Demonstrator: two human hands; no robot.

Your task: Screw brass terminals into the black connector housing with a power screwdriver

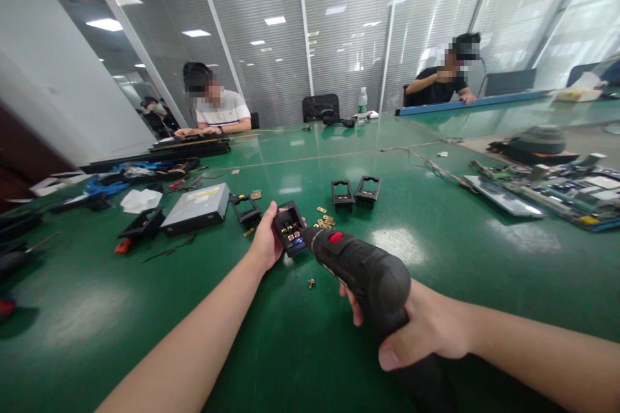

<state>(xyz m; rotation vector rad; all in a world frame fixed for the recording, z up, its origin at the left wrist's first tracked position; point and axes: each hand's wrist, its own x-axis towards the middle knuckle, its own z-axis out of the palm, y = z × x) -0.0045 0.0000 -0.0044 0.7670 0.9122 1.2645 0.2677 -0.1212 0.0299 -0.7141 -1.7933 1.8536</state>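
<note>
Centre of frame: left hand [265,242], fingers clamped on a black socket housing [289,227] held just above the green worktop [145,310]; right hand [426,329], fingers wrapped round an electric screwdriver [361,264], tip at the housing. Risk: the bit may slip and jab the thumb, or a freed screw [310,283] may roll off.
</note>
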